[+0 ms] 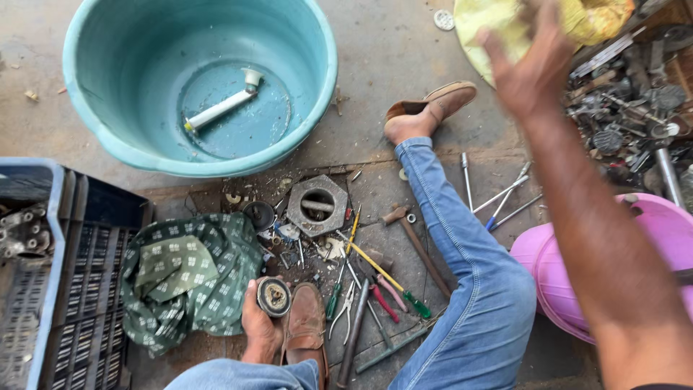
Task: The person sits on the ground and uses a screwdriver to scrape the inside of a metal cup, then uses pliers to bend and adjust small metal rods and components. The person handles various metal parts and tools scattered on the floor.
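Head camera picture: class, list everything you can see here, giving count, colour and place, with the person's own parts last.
Basin: one, teal, top left; white tube inside.
Crate: one, blue, bottom left.
Cloth: one, green patterned, beside crate.
Hexagonal metal part: one, grey, centre floor.
Hand tools: several, mixed colours, between the legs.
Pink tub: one, right.
Scrap metal pile: grey, top right.
Yellow cloth: one, top.
Shoes: two, brown.
Jeans: blue.
Left hand: holds round metal part.
Right hand: raised, blurred.
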